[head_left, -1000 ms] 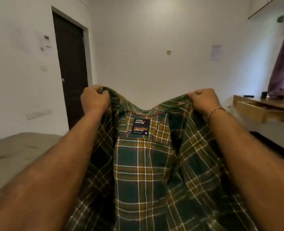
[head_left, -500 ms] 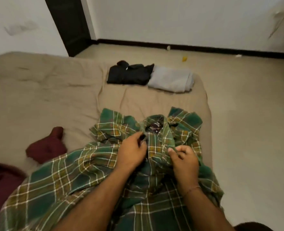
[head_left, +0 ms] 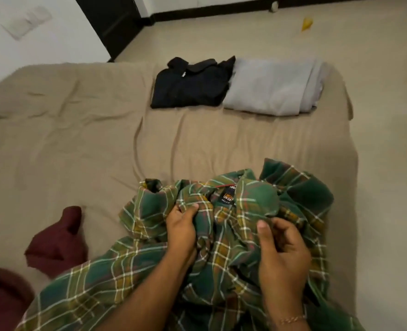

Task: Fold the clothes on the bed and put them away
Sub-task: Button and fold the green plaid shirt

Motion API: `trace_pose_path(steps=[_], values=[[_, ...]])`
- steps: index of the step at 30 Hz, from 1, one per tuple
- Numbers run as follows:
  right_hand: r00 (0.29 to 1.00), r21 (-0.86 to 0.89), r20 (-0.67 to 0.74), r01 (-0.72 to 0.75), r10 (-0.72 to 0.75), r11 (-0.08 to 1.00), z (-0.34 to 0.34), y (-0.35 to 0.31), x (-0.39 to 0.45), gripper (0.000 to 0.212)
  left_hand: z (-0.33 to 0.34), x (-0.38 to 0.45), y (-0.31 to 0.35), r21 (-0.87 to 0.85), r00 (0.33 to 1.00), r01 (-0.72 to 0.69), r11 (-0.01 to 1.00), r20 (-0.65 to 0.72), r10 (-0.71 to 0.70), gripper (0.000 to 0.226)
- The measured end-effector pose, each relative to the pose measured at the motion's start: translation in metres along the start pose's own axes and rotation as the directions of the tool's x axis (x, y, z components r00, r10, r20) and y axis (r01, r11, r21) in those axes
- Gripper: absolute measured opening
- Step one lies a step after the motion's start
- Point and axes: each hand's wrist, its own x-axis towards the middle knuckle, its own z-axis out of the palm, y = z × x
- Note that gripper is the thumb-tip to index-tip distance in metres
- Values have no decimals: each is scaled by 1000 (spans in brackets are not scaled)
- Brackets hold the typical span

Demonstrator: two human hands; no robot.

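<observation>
Head view, looking down onto a bed (head_left: 78, 130) covered in a tan sheet. Green plaid shirt (head_left: 240, 204) lies crumpled on the near part of the bed, collar and dark neck label (head_left: 227, 198) turned up and facing away from the person. Left hand (head_left: 182, 231) rests on the shirt just below and left of the label; its fingers (head_left: 184, 210) are curled and pinch a fold of plaid cloth between thumb and fingertips. Right hand (head_left: 281, 249) sits beside it, to the right of the label, palm partly up; its fingers (head_left: 285, 226) are curled inward with the thumb raised, and cloth bunches under them, but whether they actually grip the cloth cannot be told. A thin bracelet (head_left: 291, 320) circles the right wrist. Beyond the fingertips, well apart from the shirt, two folded garments lie at the far edge of the bed: a black garment (head_left: 190, 84) and, touching it on its right, a grey garment (head_left: 271, 88). Left of the left hand's fingers, apart from the shirt's hem, lies a maroon garment (head_left: 54, 244), unfolded, its lower part running out of frame. Past the bed are a beige floor (head_left: 377, 68), a dark door (head_left: 111, 20) at upper left, and a small yellow scrap (head_left: 307, 23) on the floor.
</observation>
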Motion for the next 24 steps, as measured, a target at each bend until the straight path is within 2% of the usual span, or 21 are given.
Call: trace_pose_path(steps=[5,8,10,12,14,16,19,20,22,24], values=[[987,-34,71,150,-147,988,5,-3,-20,14,0,-2,-2,39,998,-23,999,53,21,17],[972,14,36,232,-232,973,4,-12,-28,14,-5,-12,1,30,983,-134,991,130,129,27],[969,66,8,244,-245,968,1,-15,-37,16,-10,-27,10,59,949,-253,966,208,236,42],[952,20,-2,305,-305,952,-11,-21,-61,18,-25,-52,19,91,906,-355,930,279,318,49],[941,-19,-6,339,-339,941,-27,-25,-93,15,-43,-79,24,102,844,-458,883,363,396,39],[952,-16,-28,304,-305,952,-41,-27,-125,14,-65,-107,31,104,757,-571,815,451,473,26],[978,90,-91,198,-190,976,-50,-37,-161,10,-89,-145,44,145,612,-758,636,496,616,27],[987,114,-84,143,-134,983,-48,-41,-165,9,-94,-149,44,149,594,-777,611,497,633,24],[994,163,-73,91,-80,982,-47,-53,-179,8,-106,-160,45,105,593,-760,641,515,619,21],[997,230,-40,79,-72,970,-45,-65,-199,7,-127,-172,44,50,604,-701,711,572,555,24]])
